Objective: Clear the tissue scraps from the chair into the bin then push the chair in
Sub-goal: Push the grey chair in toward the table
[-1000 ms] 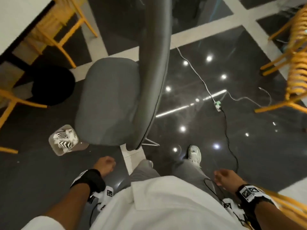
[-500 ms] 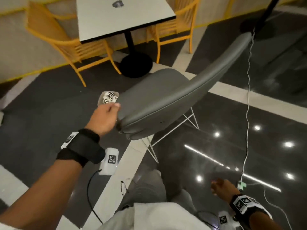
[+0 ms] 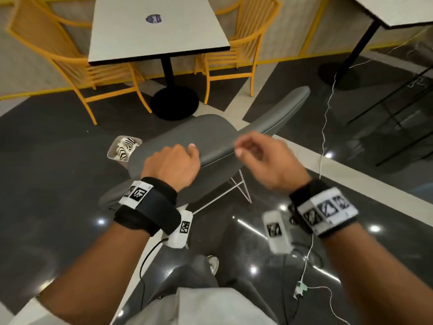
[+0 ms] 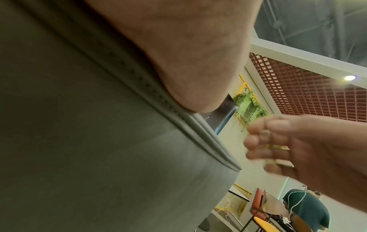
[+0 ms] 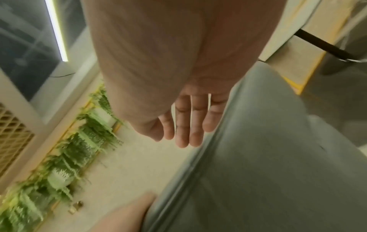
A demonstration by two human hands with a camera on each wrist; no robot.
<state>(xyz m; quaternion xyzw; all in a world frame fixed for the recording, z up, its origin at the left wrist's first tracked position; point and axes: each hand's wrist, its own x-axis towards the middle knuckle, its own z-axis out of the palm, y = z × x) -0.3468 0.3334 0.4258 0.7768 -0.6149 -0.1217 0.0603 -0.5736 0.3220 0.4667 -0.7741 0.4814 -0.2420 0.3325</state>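
Observation:
A grey padded chair [image 3: 194, 131] on white wire legs stands in front of me, its back toward me. My left hand [image 3: 185, 154] grips the top edge of the backrest, its fingers curled over it. The left wrist view shows its palm [image 4: 188, 62] pressed against the stitched seam of the chair [image 4: 99, 157]. My right hand [image 3: 248, 151], blurred, hovers just right of it at the same edge, its fingers straight and empty [image 5: 188, 125]. A small pale bin [image 3: 112, 153] on the floor left of the seat holds zebra-striped tissue scraps [image 3: 125, 145]. No scraps show on the seat.
Beyond the chair stands a white table [image 3: 159, 31] on a black pedestal [image 3: 174, 102], with yellow chairs [image 3: 77, 64] on both sides. A second table [image 3: 398, 12] is at the far right. A thin white cable [image 3: 324, 127] hangs to the right. A person [image 4: 305, 208] sits far off.
The view swung up from my legs to the table. My left hand rose to the chair's backrest and took hold of it. My right hand rose from my thigh to the same edge.

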